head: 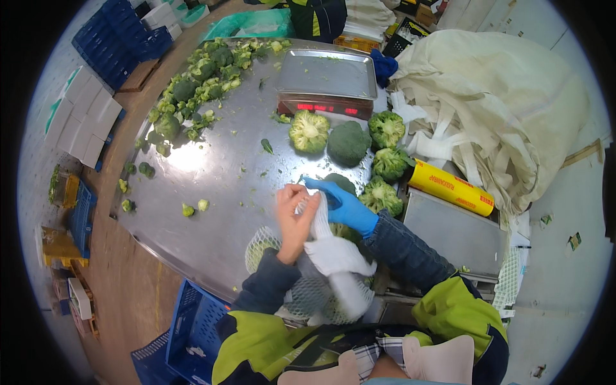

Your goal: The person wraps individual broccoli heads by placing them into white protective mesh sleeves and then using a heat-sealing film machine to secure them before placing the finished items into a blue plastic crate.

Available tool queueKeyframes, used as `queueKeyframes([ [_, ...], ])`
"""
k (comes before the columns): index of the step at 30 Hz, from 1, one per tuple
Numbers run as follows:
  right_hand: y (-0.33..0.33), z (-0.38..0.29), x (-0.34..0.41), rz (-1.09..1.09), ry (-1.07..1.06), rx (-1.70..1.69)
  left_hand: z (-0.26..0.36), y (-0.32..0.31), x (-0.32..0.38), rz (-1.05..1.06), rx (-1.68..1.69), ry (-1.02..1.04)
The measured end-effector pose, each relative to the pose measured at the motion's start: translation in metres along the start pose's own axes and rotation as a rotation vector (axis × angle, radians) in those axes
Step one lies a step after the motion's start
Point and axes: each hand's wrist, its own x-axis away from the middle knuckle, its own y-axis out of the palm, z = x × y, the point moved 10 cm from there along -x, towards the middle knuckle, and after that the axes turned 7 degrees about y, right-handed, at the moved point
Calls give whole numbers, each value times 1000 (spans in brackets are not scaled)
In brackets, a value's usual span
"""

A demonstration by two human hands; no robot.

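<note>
My bare left hand [294,216] pinches the upper end of a white foam net sleeve [337,252]. From the right, my blue-gloved right hand [351,208] grips the same end, its fingertips close to the left ones. The sleeve hangs down towards my body, its lower part blurred. Net-wrapped broccoli [260,248] lies left of my left wrist, with more netting [313,293] below my forearms. Beyond my hands are a broccoli head stem-up [309,131] and a dark crown [349,143]. Several more heads [380,195] line the right, one partly hidden behind the glove.
A scale [327,74] with a steel tray stands at the back of the metal table [216,178]. Broccoli pieces [192,86] heap along its far left edge. Right are a yellow wrap roll [452,187] and a large cream sack [491,96]. Blue crates [192,332] stand lower left.
</note>
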Motion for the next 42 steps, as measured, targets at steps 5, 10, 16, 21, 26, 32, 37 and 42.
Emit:
queueKeyframes([
  [5, 2, 38, 7, -81, 381, -104, -42, -2, 6, 134, 258, -72],
  [10, -9, 34, 1, -33, 316, -485, -52, 25, 22, 157, 1445, -999],
  [16, -38, 42, -20, 45, 449, -755, -92, 18, 32, -661, 533, -708],
  [21, -120, 1, -113, 378, -36, 806, -167, -11, -73, 92, 877, -569],
  [26, -168, 24, -237, 224, -11, 1274, -350, 56, -139, 15, 483, -338],
  [32, -170, 57, -210, 482, 283, 910, -301, 60, -86, 165, 814, -704],
  [37, -113, 36, -156, 44, 150, -594, -160, 44, -50, 12, 868, -769],
  [42, 27, -15, -101, -573, 33, -511, -196, -20, 12, 103, 904, -850],
])
